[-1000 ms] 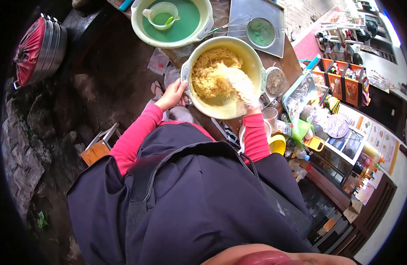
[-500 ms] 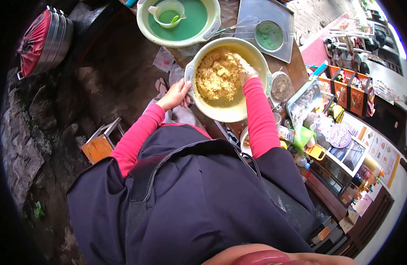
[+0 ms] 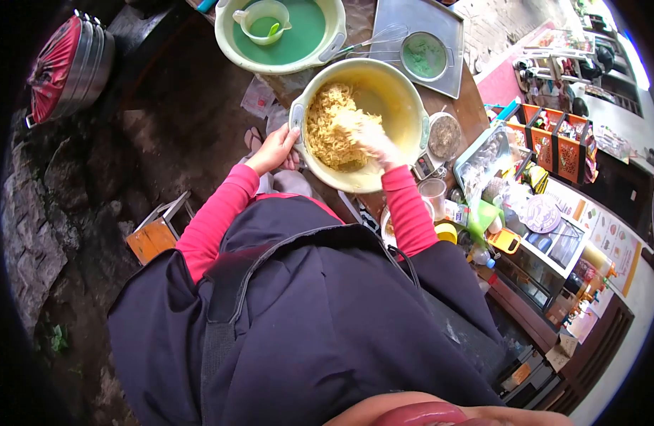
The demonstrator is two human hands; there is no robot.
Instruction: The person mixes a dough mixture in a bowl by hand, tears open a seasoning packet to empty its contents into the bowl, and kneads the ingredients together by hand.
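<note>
A cream-coloured basin (image 3: 405, 78) holds a clumpy, shredded-looking yellow mixture (image 3: 332, 128), heaped against its left side. My left hand (image 3: 277, 149) grips the basin's left handle, its fingers closed about the rim. Inside the basin, my right hand (image 3: 378, 145) touches the mixture from the right. It looks whitish, as if coated or in a thin clear glove, and its fingers are smeared by motion and partly lost in the mixture.
Behind stands a second basin (image 3: 224, 46) of green liquid with a measuring jug (image 3: 265, 27) in it. A metal tray (image 3: 451, 35) carries a sieve (image 3: 424, 57) and a whisk (image 3: 383, 39). To the right are a jar (image 3: 444, 136), a plastic cup (image 3: 432, 192) and an orange crate (image 3: 564, 153).
My right hand has pulled toward me and left, and the mixture is now gathered at the basin's left side, baring its right side. My left hand keeps its hold.
</note>
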